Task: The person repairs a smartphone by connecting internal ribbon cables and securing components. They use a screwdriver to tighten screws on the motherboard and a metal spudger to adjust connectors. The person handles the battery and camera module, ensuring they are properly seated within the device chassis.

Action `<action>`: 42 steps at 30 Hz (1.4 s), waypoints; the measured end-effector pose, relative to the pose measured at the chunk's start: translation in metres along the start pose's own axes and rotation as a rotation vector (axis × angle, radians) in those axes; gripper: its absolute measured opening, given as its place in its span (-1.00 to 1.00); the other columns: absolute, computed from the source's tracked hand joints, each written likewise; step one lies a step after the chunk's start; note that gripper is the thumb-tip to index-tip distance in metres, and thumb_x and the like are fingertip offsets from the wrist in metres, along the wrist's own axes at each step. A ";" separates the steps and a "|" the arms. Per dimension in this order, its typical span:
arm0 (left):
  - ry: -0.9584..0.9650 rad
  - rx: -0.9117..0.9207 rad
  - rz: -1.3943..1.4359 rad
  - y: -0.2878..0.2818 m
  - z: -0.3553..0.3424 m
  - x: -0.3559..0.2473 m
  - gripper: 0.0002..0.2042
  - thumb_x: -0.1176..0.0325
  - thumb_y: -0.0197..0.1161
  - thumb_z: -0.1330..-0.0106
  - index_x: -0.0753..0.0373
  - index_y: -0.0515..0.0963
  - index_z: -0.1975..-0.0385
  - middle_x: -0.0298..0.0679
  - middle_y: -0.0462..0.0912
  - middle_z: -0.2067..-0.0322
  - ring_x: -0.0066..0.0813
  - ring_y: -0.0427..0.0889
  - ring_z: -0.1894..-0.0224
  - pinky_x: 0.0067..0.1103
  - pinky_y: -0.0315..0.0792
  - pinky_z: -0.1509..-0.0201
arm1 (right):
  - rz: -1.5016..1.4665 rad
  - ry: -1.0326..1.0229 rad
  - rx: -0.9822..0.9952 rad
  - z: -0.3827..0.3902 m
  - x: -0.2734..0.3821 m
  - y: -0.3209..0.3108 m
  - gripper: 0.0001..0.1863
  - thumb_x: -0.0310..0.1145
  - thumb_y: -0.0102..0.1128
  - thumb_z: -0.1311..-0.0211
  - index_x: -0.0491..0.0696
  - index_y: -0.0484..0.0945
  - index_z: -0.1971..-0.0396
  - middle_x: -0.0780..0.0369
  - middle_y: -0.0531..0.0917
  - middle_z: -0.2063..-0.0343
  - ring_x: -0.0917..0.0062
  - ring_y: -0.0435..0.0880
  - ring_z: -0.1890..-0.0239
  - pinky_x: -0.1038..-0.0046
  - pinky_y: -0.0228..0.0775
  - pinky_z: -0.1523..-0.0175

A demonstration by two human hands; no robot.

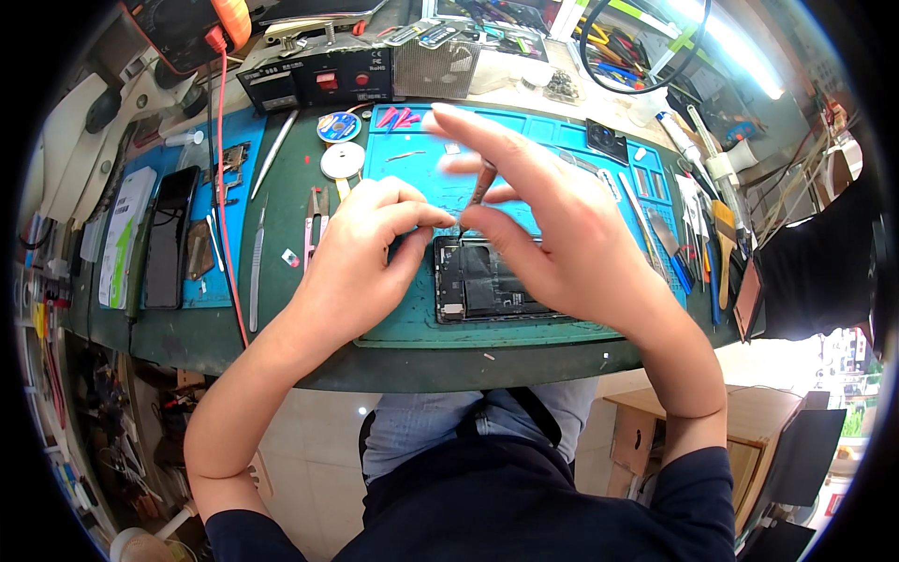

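An opened phone (487, 281) lies on the blue work mat (403, 323), its dark inner parts and battery showing. Above its top left corner, my right hand (571, 211) grips a slim brownish screwdriver (483, 183), tip pointing down. Some of the right fingers are raised and blurred. My left hand (361, 248) comes in from the left with thumb and forefinger pinched together close to the screwdriver's tip. Whatever sits in that pinch is too small to make out. The right hand covers part of the phone's right side.
Left of my hands lie tweezers (256, 272), a dark phone (173, 234) and a white box (126, 239). Spools (342, 161) and a black power unit (318, 80) stand behind. A brush (724, 244) and several tools lie to the right. A red cable (223, 187) crosses the left side.
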State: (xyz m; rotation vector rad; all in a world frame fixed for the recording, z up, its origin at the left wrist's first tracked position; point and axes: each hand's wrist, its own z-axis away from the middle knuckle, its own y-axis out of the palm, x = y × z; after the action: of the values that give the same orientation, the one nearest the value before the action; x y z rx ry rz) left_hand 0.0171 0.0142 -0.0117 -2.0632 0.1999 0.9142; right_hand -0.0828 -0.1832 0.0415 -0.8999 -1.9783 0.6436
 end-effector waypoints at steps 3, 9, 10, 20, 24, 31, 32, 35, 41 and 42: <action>-0.016 -0.047 0.028 0.001 -0.002 0.003 -0.83 0.60 0.32 -0.34 0.27 0.74 0.13 -0.17 0.67 0.23 -0.16 0.63 0.07 -0.32 0.50 -0.03 | 0.140 -0.013 0.008 0.000 -0.004 -0.004 -0.38 -0.60 0.36 -0.31 0.01 0.55 -0.39 0.25 0.79 0.26 0.50 0.83 0.27 0.44 0.67 0.14; -0.030 -0.116 0.011 -0.002 -0.004 0.004 -0.84 0.59 0.32 -0.35 0.28 0.75 0.15 -0.18 0.68 0.24 -0.20 0.67 0.10 -0.33 0.50 -0.05 | 0.057 -0.055 -0.039 -0.002 -0.008 0.003 -0.33 -0.53 0.44 -0.29 0.02 0.52 -0.42 0.15 0.76 0.17 0.45 0.80 0.23 0.41 0.68 0.13; -0.038 -0.118 0.008 -0.003 -0.004 0.004 -0.84 0.59 0.32 -0.35 0.28 0.75 0.15 -0.18 0.68 0.24 -0.20 0.67 0.11 -0.34 0.50 -0.04 | 0.141 -0.057 0.004 -0.002 -0.007 0.000 -0.33 -0.53 0.44 -0.29 0.02 0.51 -0.42 0.14 0.76 0.15 0.44 0.80 0.22 0.40 0.69 0.12; -0.033 -0.124 0.002 -0.003 -0.005 0.003 -0.85 0.60 0.32 -0.35 0.29 0.76 0.16 -0.18 0.68 0.25 -0.21 0.67 0.12 -0.38 0.50 0.01 | 0.084 0.006 0.007 -0.001 -0.006 0.001 -0.33 -0.57 0.39 -0.31 0.01 0.49 -0.43 0.18 0.76 0.21 0.47 0.78 0.23 0.42 0.67 0.14; -0.024 -0.131 0.005 -0.002 -0.005 0.004 -0.85 0.60 0.31 -0.35 0.30 0.75 0.16 -0.18 0.67 0.26 -0.22 0.67 0.13 -0.37 0.49 -0.01 | 0.119 -0.005 0.033 -0.002 -0.007 -0.001 -0.33 -0.61 0.34 -0.31 0.03 0.49 -0.44 0.21 0.78 0.20 0.50 0.79 0.27 0.45 0.67 0.17; -0.027 -0.127 -0.001 -0.002 -0.005 0.002 -0.85 0.60 0.31 -0.34 0.30 0.75 0.17 -0.18 0.67 0.26 -0.22 0.67 0.13 -0.37 0.48 -0.05 | 0.149 -0.019 -0.005 -0.002 -0.008 0.000 -0.30 -0.59 0.38 -0.30 0.07 0.49 -0.45 0.20 0.81 0.18 0.44 0.82 0.23 0.47 0.68 0.14; -0.031 -0.128 0.000 -0.002 -0.005 0.001 -0.85 0.60 0.31 -0.34 0.30 0.75 0.17 -0.18 0.67 0.26 -0.22 0.67 0.13 -0.37 0.48 -0.05 | 0.133 -0.043 -0.035 -0.003 -0.008 0.001 -0.31 -0.59 0.37 -0.31 0.08 0.49 -0.45 0.21 0.81 0.22 0.45 0.82 0.25 0.48 0.68 0.15; -0.022 -0.127 -0.001 -0.002 -0.006 0.003 -0.85 0.61 0.31 -0.34 0.31 0.75 0.16 -0.18 0.67 0.26 -0.22 0.67 0.13 -0.37 0.48 -0.05 | 0.082 -0.039 -0.049 -0.003 -0.008 0.005 -0.31 -0.56 0.38 -0.31 0.09 0.49 -0.45 0.23 0.81 0.29 0.46 0.82 0.29 0.48 0.67 0.17; -0.032 -0.118 -0.004 -0.002 -0.006 0.002 -0.83 0.61 0.30 -0.34 0.30 0.75 0.15 -0.18 0.67 0.26 -0.21 0.67 0.13 -0.36 0.49 -0.03 | 0.081 0.022 0.006 -0.002 -0.007 0.000 -0.30 -0.51 0.42 -0.31 0.08 0.48 -0.46 0.23 0.82 0.27 0.47 0.82 0.29 0.47 0.66 0.17; -0.045 -0.115 0.006 -0.002 -0.006 0.002 -0.83 0.61 0.30 -0.34 0.29 0.75 0.15 -0.18 0.67 0.26 -0.20 0.67 0.13 -0.36 0.49 -0.03 | 0.016 0.037 -0.008 -0.001 -0.008 0.003 -0.31 -0.51 0.41 -0.32 0.09 0.48 -0.45 0.23 0.82 0.28 0.48 0.82 0.30 0.47 0.66 0.18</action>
State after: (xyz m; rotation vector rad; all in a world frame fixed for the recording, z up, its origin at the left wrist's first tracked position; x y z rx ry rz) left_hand 0.0223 0.0113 -0.0095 -2.1462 0.1324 0.9955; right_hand -0.0776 -0.1878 0.0361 -0.9271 -1.9441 0.6245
